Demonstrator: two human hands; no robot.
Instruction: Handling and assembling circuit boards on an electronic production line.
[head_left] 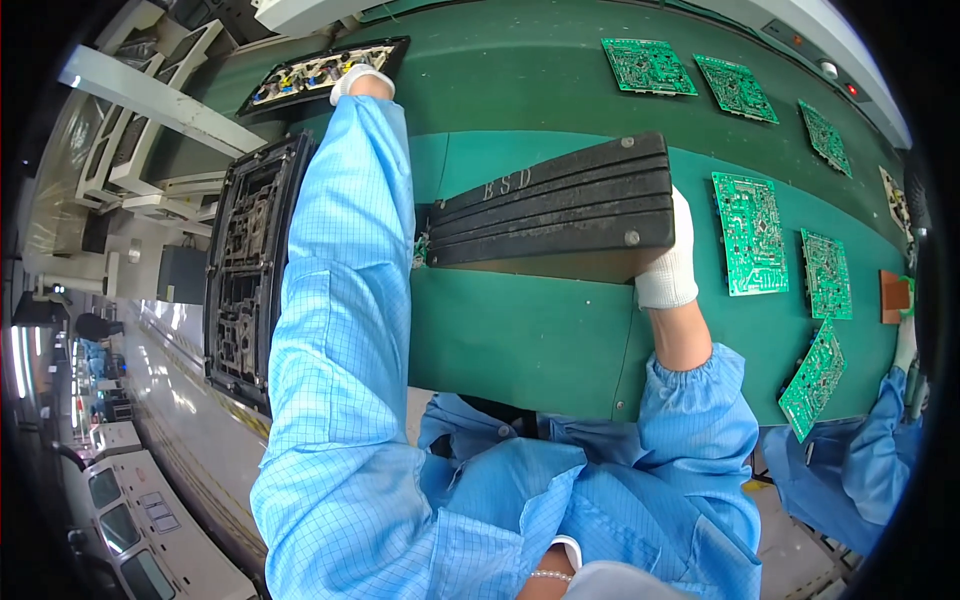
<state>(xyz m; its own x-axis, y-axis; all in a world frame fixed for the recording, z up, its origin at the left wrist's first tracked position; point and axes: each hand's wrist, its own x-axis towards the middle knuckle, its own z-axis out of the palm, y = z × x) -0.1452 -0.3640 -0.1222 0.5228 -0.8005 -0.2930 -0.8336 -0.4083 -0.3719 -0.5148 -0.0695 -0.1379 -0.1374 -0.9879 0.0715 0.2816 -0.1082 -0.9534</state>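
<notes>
My right hand [670, 262], in a white glove, grips the right end of a long black ridged block [550, 205]. This block is held tilted above the green mat [520, 345], and its body hides most of my right fingers. A bit of green circuit board [420, 250] shows at its left end. Far forward on the left, my gloved left hand [362, 80] is at the right part of a black carrier frame [300, 84] filled with colourful components. The left fingers are too hidden to read.
Several green circuit boards [750, 235] lie on the right of the bench. Left of my left arm stands a black fixture frame [255, 270]. A metal rail [150, 98] crosses the upper left. Another person's blue sleeve [885, 440] is at the right edge.
</notes>
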